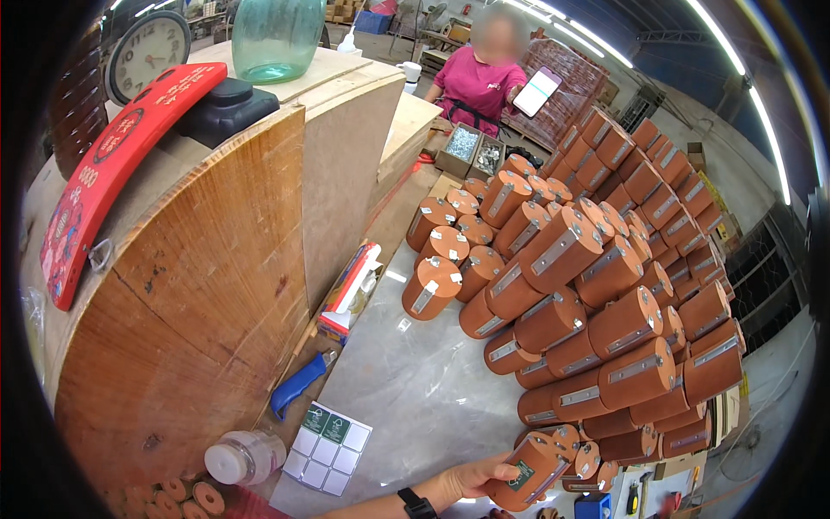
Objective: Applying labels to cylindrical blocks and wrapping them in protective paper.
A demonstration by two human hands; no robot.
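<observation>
My left hand (482,476), with a dark watch on its wrist, comes in from the lower edge. It grips an orange-brown cylinder (542,461), thumb on the side near a green sticker (521,475). A metal strip also runs along that cylinder. Close beyond it lies a large pile of similar cylinders (596,394) with metal strips and small end fittings. To the left, a sticker sheet (328,450) lies on the grey metal tabletop (380,389), with a couple of green stickers among pale blank squares. I cannot make out my right hand.
A blue-handled cutter (298,387), a clear jar with a white lid (245,458) and an open narrow box (350,290) sit along a big wooden block (199,320). Hardware bins (471,149) stand farther back, where a person in pink (484,86) holds a phone (537,92).
</observation>
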